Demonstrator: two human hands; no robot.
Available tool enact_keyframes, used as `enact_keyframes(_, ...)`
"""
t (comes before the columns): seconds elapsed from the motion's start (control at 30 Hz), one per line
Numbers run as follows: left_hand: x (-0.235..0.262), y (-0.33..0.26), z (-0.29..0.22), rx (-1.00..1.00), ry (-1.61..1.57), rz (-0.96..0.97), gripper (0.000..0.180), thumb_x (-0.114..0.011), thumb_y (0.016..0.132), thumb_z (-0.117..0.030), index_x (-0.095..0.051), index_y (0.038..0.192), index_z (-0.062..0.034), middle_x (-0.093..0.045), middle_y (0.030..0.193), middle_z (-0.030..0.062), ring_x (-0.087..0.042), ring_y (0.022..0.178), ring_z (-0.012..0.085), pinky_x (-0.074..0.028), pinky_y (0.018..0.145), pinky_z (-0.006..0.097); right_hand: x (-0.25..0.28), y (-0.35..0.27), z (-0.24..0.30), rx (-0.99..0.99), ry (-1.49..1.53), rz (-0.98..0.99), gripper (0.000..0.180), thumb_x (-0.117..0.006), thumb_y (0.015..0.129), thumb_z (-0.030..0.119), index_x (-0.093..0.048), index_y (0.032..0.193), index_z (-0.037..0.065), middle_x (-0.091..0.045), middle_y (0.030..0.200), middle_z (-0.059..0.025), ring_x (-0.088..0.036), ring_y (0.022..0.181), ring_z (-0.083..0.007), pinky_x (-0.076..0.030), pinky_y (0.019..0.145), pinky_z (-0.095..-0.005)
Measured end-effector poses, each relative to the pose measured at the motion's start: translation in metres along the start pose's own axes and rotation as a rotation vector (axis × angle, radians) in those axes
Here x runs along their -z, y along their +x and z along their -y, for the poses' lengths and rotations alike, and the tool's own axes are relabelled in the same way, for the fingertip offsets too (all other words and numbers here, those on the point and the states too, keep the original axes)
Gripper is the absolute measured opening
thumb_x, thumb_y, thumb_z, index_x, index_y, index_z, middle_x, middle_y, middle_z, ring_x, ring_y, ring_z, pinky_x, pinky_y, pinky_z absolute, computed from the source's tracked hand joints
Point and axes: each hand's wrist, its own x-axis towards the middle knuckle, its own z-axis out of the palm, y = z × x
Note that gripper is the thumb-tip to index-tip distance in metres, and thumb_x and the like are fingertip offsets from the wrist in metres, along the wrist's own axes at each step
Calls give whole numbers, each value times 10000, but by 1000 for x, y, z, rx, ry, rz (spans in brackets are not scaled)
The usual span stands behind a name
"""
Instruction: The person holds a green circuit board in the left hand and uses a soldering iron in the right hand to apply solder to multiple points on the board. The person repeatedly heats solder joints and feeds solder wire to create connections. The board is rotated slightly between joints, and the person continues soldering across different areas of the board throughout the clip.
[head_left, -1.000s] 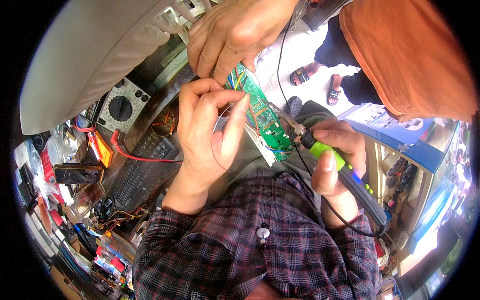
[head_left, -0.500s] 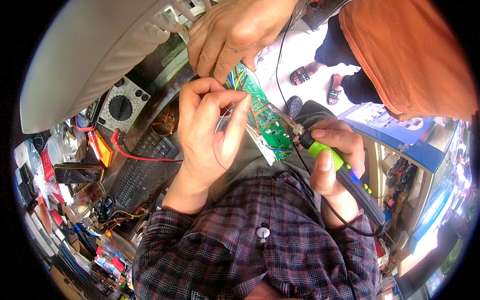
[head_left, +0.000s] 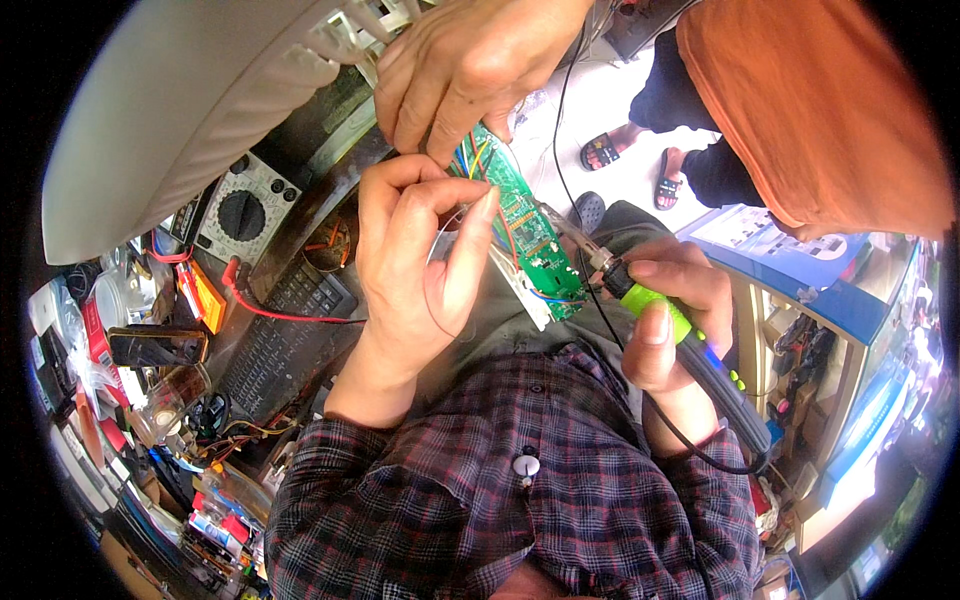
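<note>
My right hand (head_left: pixel 690 290) is wrapped round a green-and-black soldering iron (head_left: pixel 722 385), its metal tip pointing up and left toward the edge of a green circuit board (head_left: pixel 545 272). I cannot tell whether the tip touches the board. My left hand (head_left: pixel 405 250) is closed in a pinch over the board's left side. A thin solder wire (head_left: pixel 428 300) loops from its fingers down across the palm. Coloured wires (head_left: pixel 480 160) run along the upper board. Another person's hand (head_left: pixel 470 75) reaches in from above and grips the board's top end, which it hides.
A large pale plastic housing (head_left: pixel 170 110) fills the upper left. Beneath it are a multimeter (head_left: pixel 243 212), a keyboard (head_left: pixel 285 340) and cluttered small parts. A person in orange (head_left: pixel 820 110) stands at upper right. A blue box (head_left: pixel 770 255) sits on the right. The iron's black cord (head_left: pixel 690 445) curves below my right hand.
The soldering iron has shifted slightly right and down with my right hand, its tip drawing a little away from the board's middle. My left hand and the other person's hand have hardly moved.
</note>
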Motion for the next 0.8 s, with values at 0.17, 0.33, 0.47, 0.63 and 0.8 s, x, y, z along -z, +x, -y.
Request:
enact_keyframes(0.17,-1,0,1,-12,3,-6,183,-782,858,37,-707,1017,-14,-560,1037,112,-594,821,169,-514,663,272,-2,-2,-3,9,2,12,237,-697,924,133,-606,1072,-28,-707,884,-174,-700,747,-305,-584,726,-408)
enact_keyframes(0.33,-1,0,-1,8,11,6,183,-789,851,23,-713,1010,-26,-560,1032,109,-588,835,179,-504,675,278,-2,-1,-2,-20,17,0,227,-699,921,129,-615,1057,-32,-704,872,-175,-701,745,-301,-578,711,-399)
enact_keyframes(0.47,-1,0,-1,1,20,2,183,-791,848,20,-716,1006,-33,-556,1033,106,-583,842,181,-502,679,282,-4,-1,-2,-7,34,-7,222,-699,917,123,-619,1050,-35,-702,864,-175,-699,743,-296,-576,711,-393)
enact_keyframes(0.63,0,-1,-1,16,31,13,184,-793,844,24,-715,1000,-35,-552,1032,104,-580,842,182,-499,679,284,-3,-2,-2,-25,39,-4,223,-696,914,117,-619,1054,-38,-702,864,-173,-698,739,-293,-577,710,-394)
enact_keyframes(0.8,-1,0,0,-7,31,9,188,-792,847,27,-712,1007,-29,-551,1040,106,-585,844,179,-503,678,280,-2,-1,0,-14,18,-5,224,-690,916,119,-615,1059,-38,-704,863,-171,-698,744,-301,-581,741,-411)
